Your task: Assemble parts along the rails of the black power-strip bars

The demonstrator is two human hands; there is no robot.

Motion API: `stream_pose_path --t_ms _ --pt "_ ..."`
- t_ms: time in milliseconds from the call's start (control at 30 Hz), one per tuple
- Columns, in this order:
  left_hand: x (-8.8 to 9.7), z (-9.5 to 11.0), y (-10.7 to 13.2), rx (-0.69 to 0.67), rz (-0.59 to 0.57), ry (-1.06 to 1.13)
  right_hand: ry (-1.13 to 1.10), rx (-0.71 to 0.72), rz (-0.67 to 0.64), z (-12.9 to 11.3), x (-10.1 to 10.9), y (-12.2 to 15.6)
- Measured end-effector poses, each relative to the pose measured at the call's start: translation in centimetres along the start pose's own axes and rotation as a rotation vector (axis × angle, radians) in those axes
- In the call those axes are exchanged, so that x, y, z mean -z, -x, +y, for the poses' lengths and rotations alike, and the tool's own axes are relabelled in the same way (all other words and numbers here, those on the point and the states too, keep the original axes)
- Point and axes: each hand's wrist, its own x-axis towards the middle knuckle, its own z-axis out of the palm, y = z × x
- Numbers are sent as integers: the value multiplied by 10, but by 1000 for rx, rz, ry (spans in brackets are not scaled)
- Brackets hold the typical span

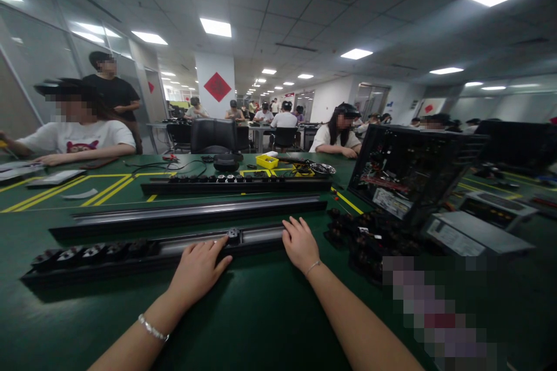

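Observation:
A long black rail with a grey inner channel lies across the green table in front of me. Several small black modules sit in its left end. One more black module stands alone in the channel, right of the middle. My left hand reaches over the rail with fingers stretched and thumb apart, its index fingertip touching that lone module. At the rail's right end rests my right hand, fingers spread over the edge; their undersides are hidden.
Behind lie another black rail and a rail filled with modules. To the right are a heap of black modules, an open computer case and a metal box. A yellow tray stands farther back. People sit across the table.

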Motion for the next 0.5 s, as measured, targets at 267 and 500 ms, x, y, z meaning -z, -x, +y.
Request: stream_pose_path --t_ms 267,500 --pt "-8 9 -7 -27 33 29 7 26 34 -2 0 0" --pt "-10 10 -7 -35 52 32 1 13 40 1 -3 0"
